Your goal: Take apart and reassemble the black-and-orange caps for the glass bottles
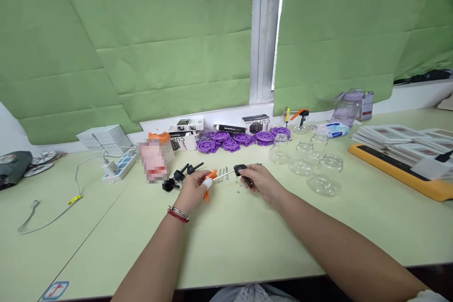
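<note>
My left hand (191, 193) is closed on an orange plastic piece (211, 174), and something white shows at its thumb. From this grip a thin metal rod (223, 175) runs right to a black plastic fitting (240, 170). The fingers of my right hand (262, 182) are wrapped round that fitting, whose dark stem points down. Both hands are just above the table. Several metal rods (222, 174) lie between and behind them, with tiny metal bits (238, 192) in front. Left of my left hand are several black knob-like parts (179, 175) with stems.
Several purple plastic parts (230, 145) lie by the small boxes (255, 123) at the back. Clear jars (300, 165) stand to the right, near an orange-edged tray (392, 170) of stacked cards. A power strip (122, 165) with a white cable (53, 221) is on the left.
</note>
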The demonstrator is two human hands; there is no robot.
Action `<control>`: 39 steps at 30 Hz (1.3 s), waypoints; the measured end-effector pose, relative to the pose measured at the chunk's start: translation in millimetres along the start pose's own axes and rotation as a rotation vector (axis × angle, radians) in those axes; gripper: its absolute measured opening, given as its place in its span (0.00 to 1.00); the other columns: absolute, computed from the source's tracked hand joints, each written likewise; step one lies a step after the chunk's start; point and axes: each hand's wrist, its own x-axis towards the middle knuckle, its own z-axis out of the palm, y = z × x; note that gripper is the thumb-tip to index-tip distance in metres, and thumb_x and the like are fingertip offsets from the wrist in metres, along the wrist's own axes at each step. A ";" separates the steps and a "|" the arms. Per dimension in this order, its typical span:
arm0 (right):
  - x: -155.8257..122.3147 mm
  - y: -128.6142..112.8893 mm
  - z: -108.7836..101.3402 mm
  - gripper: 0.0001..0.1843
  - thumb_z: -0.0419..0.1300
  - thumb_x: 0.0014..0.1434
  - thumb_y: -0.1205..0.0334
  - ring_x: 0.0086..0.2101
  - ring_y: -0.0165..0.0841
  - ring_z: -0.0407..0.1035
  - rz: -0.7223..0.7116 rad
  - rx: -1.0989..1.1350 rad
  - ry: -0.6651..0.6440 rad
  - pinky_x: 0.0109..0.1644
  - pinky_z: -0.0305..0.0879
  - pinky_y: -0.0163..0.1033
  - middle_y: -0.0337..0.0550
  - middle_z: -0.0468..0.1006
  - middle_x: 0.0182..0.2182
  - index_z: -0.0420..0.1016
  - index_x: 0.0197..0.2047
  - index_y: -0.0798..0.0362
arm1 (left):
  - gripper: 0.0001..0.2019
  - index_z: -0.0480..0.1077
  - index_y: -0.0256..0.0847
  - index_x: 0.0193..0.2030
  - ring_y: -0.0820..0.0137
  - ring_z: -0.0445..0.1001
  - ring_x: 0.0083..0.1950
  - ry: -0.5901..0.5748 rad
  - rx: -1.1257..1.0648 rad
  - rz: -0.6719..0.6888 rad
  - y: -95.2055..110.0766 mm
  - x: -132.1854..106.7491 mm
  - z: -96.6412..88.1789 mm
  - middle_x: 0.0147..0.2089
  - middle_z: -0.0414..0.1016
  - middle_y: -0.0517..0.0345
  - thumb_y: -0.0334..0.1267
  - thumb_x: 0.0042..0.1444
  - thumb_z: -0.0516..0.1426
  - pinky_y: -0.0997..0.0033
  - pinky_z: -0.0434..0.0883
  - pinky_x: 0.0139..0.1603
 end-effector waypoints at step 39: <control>-46.8 -8.9 8.5 0.26 0.61 0.53 0.51 0.29 0.30 0.68 -0.164 -0.300 -0.350 0.28 0.62 0.35 0.43 0.74 0.34 0.66 0.52 0.54 | 0.17 0.69 0.41 0.51 0.69 0.71 0.29 0.167 0.453 0.077 34.5 -43.7 -33.5 0.33 0.76 0.56 0.41 0.55 0.53 0.72 0.64 0.30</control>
